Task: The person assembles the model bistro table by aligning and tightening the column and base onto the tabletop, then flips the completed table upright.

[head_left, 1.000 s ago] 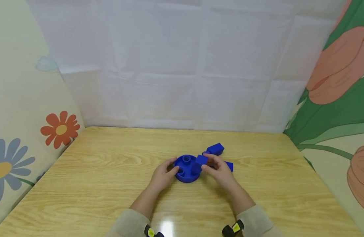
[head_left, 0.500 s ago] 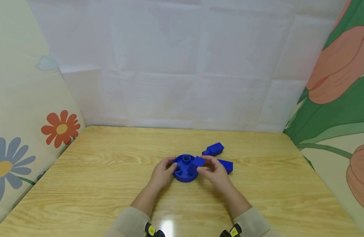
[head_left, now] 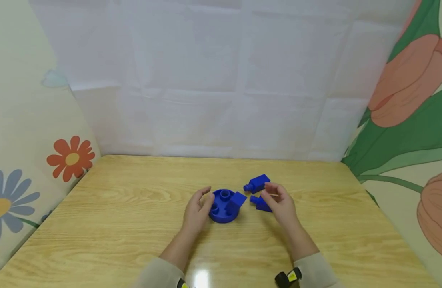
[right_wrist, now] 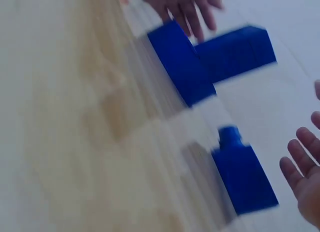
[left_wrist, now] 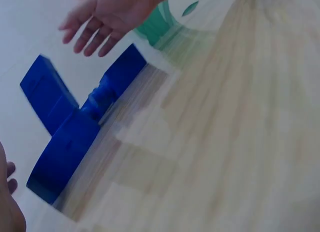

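A round blue base (head_left: 221, 218) with raised round sockets lies on the table. One square blue leg (head_left: 237, 201) stands tilted in its right side. My left hand (head_left: 193, 214) is beside the base's left rim, fingers loosely bent; in the left wrist view a small gap shows between that hand (left_wrist: 11, 204) and the base (left_wrist: 62, 159). Over the nearer loose blue leg (head_left: 263, 205) is my right hand (head_left: 283, 204), which partly hides it. That hand's fingers are spread apart beside the loose leg (right_wrist: 245, 177) in the right wrist view, holding nothing.
A second loose blue leg (head_left: 258, 183) with a threaded-looking end lies just behind the first. The wooden tabletop (head_left: 134, 192) ends at a white cloth backdrop (head_left: 221, 120). Flower-patterned walls flank both sides.
My right hand has let go of the leg in the base and moved right to the nearer loose leg. My left fingers have loosened at the base's rim.
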`<action>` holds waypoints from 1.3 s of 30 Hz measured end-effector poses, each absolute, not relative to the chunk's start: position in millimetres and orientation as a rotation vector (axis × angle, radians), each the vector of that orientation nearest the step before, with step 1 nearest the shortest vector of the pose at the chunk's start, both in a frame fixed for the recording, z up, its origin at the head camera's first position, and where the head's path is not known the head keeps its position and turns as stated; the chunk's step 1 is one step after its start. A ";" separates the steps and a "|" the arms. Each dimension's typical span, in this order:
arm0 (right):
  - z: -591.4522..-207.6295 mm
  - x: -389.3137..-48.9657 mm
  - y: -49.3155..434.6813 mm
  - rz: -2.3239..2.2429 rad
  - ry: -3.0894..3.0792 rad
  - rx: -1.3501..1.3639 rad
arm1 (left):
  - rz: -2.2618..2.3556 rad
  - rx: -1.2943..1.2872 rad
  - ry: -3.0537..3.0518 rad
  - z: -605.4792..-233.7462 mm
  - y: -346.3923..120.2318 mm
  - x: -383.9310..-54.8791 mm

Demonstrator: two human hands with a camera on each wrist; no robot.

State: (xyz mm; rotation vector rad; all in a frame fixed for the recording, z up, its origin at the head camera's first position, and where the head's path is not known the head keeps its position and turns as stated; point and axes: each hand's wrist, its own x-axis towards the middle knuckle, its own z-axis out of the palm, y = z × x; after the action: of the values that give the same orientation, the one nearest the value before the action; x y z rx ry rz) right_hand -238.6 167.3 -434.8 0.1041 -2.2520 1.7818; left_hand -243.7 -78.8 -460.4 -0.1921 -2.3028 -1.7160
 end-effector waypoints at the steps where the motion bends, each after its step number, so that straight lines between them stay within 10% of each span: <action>1: -435.1 -239.8 174.5 1.747 -2.292 0.088 | -1.690 -0.229 -2.273 -459.7 -75.1 -242.0; 39: -455.9 -251.9 213.5 1.565 -2.712 -0.001 | -1.978 -0.337 -2.244 -453.1 -60.0 -237.4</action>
State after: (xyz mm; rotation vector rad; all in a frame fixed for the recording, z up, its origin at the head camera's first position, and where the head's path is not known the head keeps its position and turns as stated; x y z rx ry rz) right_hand -251.9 213.5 -455.9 -0.0005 -2.7120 1.5651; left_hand -237.4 -60.0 -453.1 -0.3366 -2.2439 -1.9781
